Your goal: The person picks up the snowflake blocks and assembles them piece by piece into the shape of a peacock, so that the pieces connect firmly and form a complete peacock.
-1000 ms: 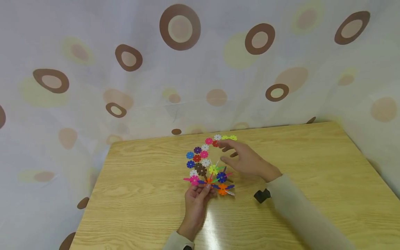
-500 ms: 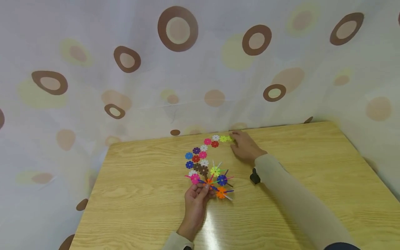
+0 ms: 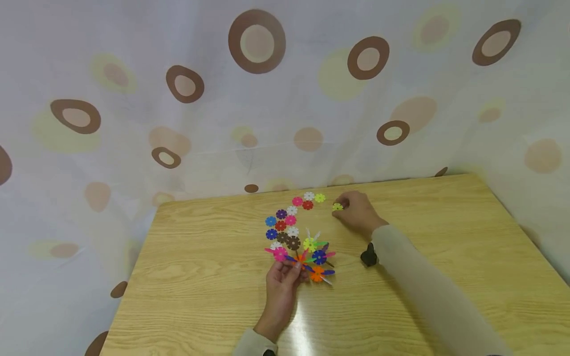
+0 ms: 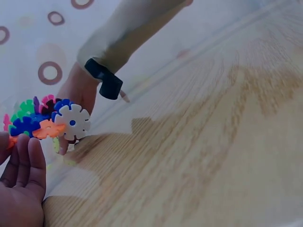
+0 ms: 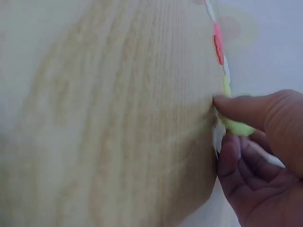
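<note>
My left hand pinches a structure of interlocked notched discs between thumb and fingers, above the table's middle. Its pieces are orange, blue, pink, green, brown and white; in the left wrist view a white disc sticks out on its right side. Farther back, my right hand holds a single yellow-green notched disc between thumb and fingers. The right wrist view shows that disc blurred and partly covered by the fingers. Another yellow-green disc lies flat to the left of the right hand.
Loose notched discs, among them a red one, a light blue one and a purple one, lie in a curved line behind the structure. The wooden table meets a patterned curtain at its back edge.
My right hand reached to the far end of the disc line, picked up the last yellow-green disc and drew it slightly right and nearer. The left hand keeps its hold on the structure, which tilted slightly.
</note>
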Motion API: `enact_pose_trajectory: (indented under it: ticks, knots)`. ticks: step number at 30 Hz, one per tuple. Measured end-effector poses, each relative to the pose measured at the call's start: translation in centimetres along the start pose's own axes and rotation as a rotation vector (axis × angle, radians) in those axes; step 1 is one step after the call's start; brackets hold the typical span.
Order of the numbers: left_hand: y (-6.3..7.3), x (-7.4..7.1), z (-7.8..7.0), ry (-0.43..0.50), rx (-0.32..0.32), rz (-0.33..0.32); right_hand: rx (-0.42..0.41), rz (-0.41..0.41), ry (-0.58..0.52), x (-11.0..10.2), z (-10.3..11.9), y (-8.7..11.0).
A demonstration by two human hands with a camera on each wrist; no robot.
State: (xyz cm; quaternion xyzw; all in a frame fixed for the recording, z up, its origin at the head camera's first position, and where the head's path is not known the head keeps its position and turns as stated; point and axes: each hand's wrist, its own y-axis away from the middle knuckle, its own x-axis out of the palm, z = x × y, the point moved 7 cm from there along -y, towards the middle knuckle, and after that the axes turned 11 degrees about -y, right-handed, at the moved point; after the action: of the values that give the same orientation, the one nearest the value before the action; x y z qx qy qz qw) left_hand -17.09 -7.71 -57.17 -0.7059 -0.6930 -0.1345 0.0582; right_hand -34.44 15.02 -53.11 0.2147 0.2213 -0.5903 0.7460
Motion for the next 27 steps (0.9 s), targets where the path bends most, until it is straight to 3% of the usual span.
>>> enact_pose_trajectory:
  ticks: [5,10,15,19,27]
  knots:
    - [-0.1,0.1,0.1,-0.052,0.015,0.013,-0.026,-0.053,-0.075,-0.1,0.3,2.1]
    - [-0.1,0.2,0.1,-0.06,0.026,0.019,-0.086,-0.11,-0.14,-0.2,2.8,4.0]
    - [0.0,0.2,0.0,-0.069,0.048,0.017,-0.169,-0.095,-0.248,-0.2,7.0,5.6]
    - [0.0,0.2,-0.1,-0.078,0.063,0.014,-0.212,-0.082,-0.268,0.1,10.0,6.7]
    - [-0.1,0.3,-0.1,-0.083,0.089,0.01,-0.24,-0.047,-0.26,1.4,12.7,8.3]
